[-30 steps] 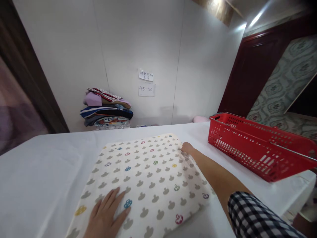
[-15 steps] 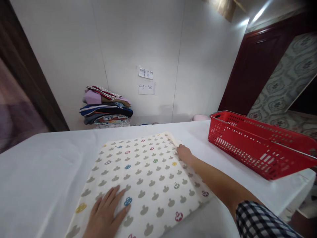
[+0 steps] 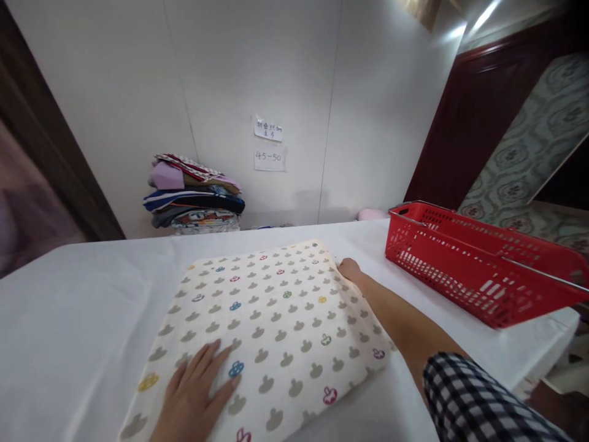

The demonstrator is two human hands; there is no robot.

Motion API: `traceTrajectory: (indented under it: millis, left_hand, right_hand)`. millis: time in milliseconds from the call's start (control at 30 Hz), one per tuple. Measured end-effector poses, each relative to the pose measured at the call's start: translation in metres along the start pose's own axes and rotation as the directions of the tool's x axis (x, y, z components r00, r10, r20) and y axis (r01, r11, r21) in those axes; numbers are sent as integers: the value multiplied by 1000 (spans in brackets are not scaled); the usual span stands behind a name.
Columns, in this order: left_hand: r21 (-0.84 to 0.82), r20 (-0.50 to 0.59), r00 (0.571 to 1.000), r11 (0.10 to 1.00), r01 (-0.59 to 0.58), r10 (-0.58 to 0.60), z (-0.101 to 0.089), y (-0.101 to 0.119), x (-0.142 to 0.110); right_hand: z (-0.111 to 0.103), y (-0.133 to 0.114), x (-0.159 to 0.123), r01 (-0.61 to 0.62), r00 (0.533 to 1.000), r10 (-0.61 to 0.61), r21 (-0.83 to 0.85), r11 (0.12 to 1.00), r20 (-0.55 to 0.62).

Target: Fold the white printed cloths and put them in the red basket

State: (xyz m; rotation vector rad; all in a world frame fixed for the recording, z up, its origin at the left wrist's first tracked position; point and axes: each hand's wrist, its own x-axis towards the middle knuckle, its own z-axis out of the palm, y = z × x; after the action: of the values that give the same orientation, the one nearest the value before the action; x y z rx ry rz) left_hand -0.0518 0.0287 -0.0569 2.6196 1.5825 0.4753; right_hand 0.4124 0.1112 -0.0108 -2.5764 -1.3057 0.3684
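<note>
A cream cloth with grey and coloured mushroom prints [image 3: 271, 319] lies folded in a rough rectangle on the white-covered table. My left hand [image 3: 193, 387] rests flat on its near left part, fingers stretched and a little apart. At the cloth's far right edge, my right hand [image 3: 350, 270] is closed, with its fingertips tucked at the cloth's border and mostly hidden. The right forearm, in a black-and-white checked sleeve, runs along the right side of the cloth.
A red plastic basket [image 3: 478, 264] with metal handles stands on the table [image 3: 83, 307] at the right. Behind the table's far edge is a pile of folded clothes [image 3: 196, 196]. Two paper notes [image 3: 269, 157] hang on the pale wall.
My right hand has moved left with the cloth's right edge, then back outward to the right. That edge has lifted inward and come down flatter. My left hand has stayed in place.
</note>
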Motion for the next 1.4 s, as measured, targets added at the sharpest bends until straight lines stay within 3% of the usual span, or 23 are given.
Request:
traceTrajectory:
  millis: [333,733,1033,1400]
  left_hand:
    - [-25,25,1000,1000,0,0,-6,4,0]
    - [-15,23,1000,1000,20,-19,-4,4,1]
    - [-1,43,999,1000,-11,11,-1,-3,0]
    - [10,45,999,1000,-14,14,1,-3,-2]
  right_hand:
    - [-2,1,8,-17,1000,17,13,1000,-3]
    - [9,5,2,28,988,-11,106,994,-155]
    - [9,18,14,-21,987,54,210,977,-151]
    - [3,16,19,84,991,-46,313,946,-127]
